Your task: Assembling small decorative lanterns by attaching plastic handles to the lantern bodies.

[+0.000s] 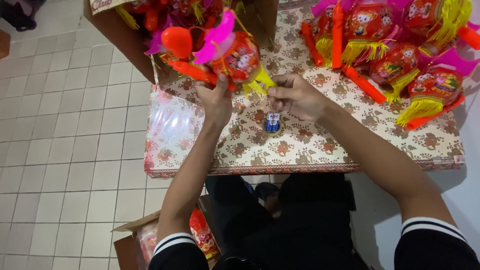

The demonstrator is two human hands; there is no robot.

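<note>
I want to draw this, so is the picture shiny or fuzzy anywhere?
In the head view, the clear cover on the table throws back pale glare at its left end; the left hand and right hand look slightly soft, as does the red lantern they hold; the floor tiles are evenly lit, and their lines bow a little near the edge.

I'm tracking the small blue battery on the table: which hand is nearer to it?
Right. The right hand hovers just above the blue battery; the left hand is farther left, holding the red lantern toy.

Pale tiled floor (65,125) (grid-lined)
</note>
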